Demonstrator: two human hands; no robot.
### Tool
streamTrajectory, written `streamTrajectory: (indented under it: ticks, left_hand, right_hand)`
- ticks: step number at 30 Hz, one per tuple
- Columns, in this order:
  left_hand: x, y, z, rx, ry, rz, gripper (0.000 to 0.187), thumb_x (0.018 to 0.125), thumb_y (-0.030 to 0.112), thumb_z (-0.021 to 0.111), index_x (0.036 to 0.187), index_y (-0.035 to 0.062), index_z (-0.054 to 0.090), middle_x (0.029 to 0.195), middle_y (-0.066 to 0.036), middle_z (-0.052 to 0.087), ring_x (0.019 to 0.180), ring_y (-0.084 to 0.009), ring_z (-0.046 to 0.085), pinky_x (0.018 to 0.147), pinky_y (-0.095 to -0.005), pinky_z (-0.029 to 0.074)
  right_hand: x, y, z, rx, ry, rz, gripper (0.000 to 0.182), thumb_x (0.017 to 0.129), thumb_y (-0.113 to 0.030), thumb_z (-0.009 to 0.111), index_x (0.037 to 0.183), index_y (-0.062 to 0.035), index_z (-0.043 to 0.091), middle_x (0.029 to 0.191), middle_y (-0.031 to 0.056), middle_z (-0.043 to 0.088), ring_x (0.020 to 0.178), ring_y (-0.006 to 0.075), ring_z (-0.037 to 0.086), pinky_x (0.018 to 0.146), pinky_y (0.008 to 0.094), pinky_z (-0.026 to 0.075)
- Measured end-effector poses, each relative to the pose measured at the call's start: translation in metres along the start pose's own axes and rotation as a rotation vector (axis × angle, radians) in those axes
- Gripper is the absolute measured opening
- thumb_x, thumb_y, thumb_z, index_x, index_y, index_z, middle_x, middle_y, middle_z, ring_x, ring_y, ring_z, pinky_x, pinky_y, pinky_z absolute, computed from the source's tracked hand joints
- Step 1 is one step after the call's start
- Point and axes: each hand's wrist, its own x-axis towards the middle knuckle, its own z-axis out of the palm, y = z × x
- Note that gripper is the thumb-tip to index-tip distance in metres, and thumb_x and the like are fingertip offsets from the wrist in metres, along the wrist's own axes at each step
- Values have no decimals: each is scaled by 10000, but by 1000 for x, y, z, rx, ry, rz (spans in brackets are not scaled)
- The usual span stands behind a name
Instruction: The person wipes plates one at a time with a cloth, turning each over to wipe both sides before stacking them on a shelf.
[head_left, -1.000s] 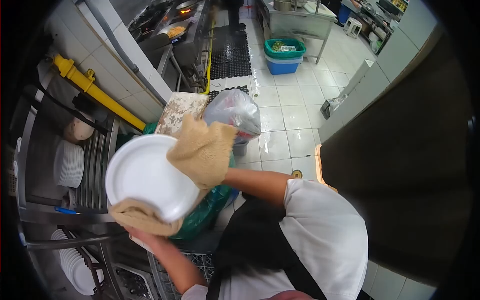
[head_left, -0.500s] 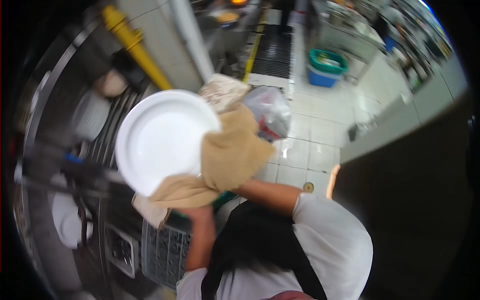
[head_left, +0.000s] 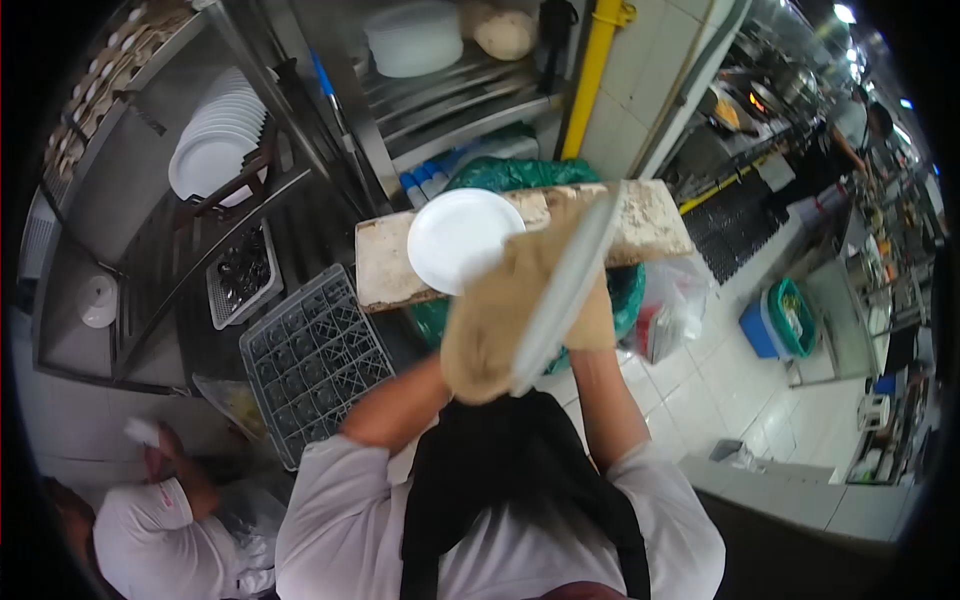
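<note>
Hands work under a tan cloth (head_left: 500, 320): the left hand (head_left: 480, 350) and the right hand (head_left: 590, 320) are both wrapped in it and closed on a white plate (head_left: 565, 290) held edge-on before the chest. Beyond it, a second white plate (head_left: 455, 238) lies on a worn board (head_left: 650, 222), with a grey dish rack (head_left: 315, 355) to the left and stacked plates (head_left: 215, 145) on the steel shelf.

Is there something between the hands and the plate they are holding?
Yes. A tan cloth is wrapped around the plate, which shows edge-on, so it lies between both hands and the plate. The left hand and right hand are hidden under the cloth; no bare fingers show on the plate.
</note>
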Motion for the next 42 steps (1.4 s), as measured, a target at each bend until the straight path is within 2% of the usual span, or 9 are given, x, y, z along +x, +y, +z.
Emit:
streamTrajectory:
  ticks: [6, 10, 14, 20, 24, 27, 31, 36, 42]
  left_hand:
    - [70, 122, 6, 156, -29, 303, 742, 1007, 262, 544, 1591, -29, 191, 1673, -185, 173, 1562, -289, 118, 1274, -467, -11]
    - [17, -24, 26, 230, -22, 191, 708, 983, 188, 570, 1570, -43, 249, 1623, -209, 281, 1521, -260, 254, 1274, -396, 100]
    - [-14, 89, -16, 223, 41, 51, 521, 1020, 167, 488, 1502, -3, 392, 1528, -174, 438, 1383, -246, 452, 1131, -363, 378]
    - [48, 118, -76, 892, 308, -384, 575, 970, 184, 574, 1500, 27, 417, 1554, -193, 417, 1465, -272, 377, 1206, -375, 280]
    - [77, 87, -41, 993, -24, -2, 576, 970, 134, 486, 1537, 81, 395, 1585, -133, 399, 1515, -304, 297, 1250, -460, 201]
    - [44, 92, -22, 695, -257, 66, 589, 977, 119, 459, 1558, 97, 370, 1616, -110, 360, 1529, -344, 250, 1247, -492, 206]
    - [1, 72, -41, 1087, -347, -115, 631, 964, 200, 528, 1566, 107, 361, 1628, -124, 339, 1485, -427, 302, 1216, -507, 269]
    - [56, 84, -80, 977, 55, 192, 791, 825, 271, 728, 1537, 150, 406, 1505, -166, 466, 1332, -444, 461, 1097, -493, 404]
    - [91, 76, -86, 819, -722, -109, 355, 792, 89, 691, 1145, 46, 705, 847, -153, 684, 895, -398, 680, 812, -468, 547]
  right_hand:
    - [-4, 21, 39, -1060, -24, 230, 311, 837, -296, 735, 1027, -60, 668, 1018, 121, 651, 982, 226, 623, 831, 387, 502]
    - [-4, 23, 23, -1326, 17, 316, 273, 855, -240, 714, 1048, -54, 661, 1042, 131, 648, 996, 231, 620, 849, 388, 506]
    - [-8, 12, 12, -1513, -76, 598, 242, 872, -183, 693, 1069, -48, 653, 1067, 140, 646, 1010, 237, 617, 866, 388, 511]
    - [-78, 106, 0, -589, 438, 65, 437, 832, -243, 729, 1205, -33, 638, 1141, 155, 640, 1111, 302, 604, 924, 424, 486]
    - [3, -7, 54, -1558, -509, 587, 636, 846, -242, 735, 1401, -23, 515, 1311, 179, 586, 1262, 313, 539, 1022, 433, 448]
    - [-43, 76, 16, -948, 219, -93, 567, 717, -219, 770, 1219, 5, 632, 1151, 202, 640, 1133, 375, 589, 979, 452, 448]
    - [-39, 19, 5, -1321, 114, 163, 226, 514, -187, 749, 628, -60, 601, 719, 165, 591, 737, 405, 586, 805, 460, 433]
    - [-59, 56, 8, -1270, -25, 69, 216, 643, -206, 716, 833, -122, 655, 804, 111, 610, 840, 327, 600, 691, 451, 469]
    - [-21, 24, 44, -944, -34, 112, 294, 760, -142, 664, 1006, 19, 669, 900, 204, 638, 880, 376, 652, 733, 449, 523]
